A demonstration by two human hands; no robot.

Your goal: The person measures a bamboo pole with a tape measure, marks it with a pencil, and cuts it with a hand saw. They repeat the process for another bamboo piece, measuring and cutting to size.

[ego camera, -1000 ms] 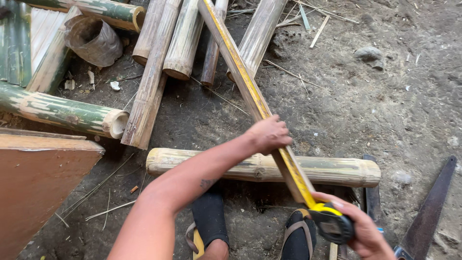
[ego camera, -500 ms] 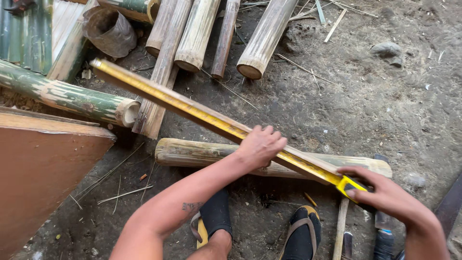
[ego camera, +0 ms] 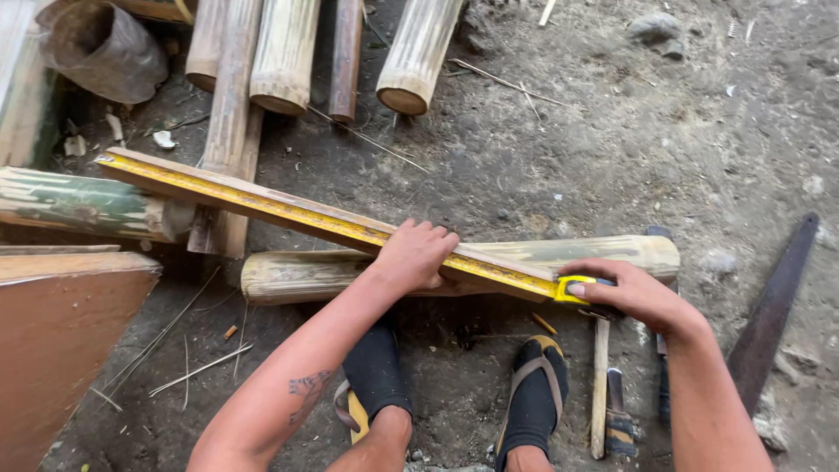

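Bamboo pole (ego camera: 306,274): lying crosswise on dirt, under both hands. Bamboo slat (ego camera: 262,199): resting slantwise across the pole, yellow tape blade (ego camera: 350,229) running along it. Left hand (ego camera: 415,255): pressing palm-down, fingers curled over slat and tape. Right hand (ego camera: 634,293): closing around what looks like the yellow tape measure case (ego camera: 577,288), at the slat's near end.

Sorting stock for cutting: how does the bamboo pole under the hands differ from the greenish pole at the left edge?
The bamboo pole under the hands is pale tan; the greenish pole is mottled green. The tan pole shows whole and carries a wooden strip with yellow tape, pressed by the left hand; the green pole runs out of frame. Both lie on dirt.
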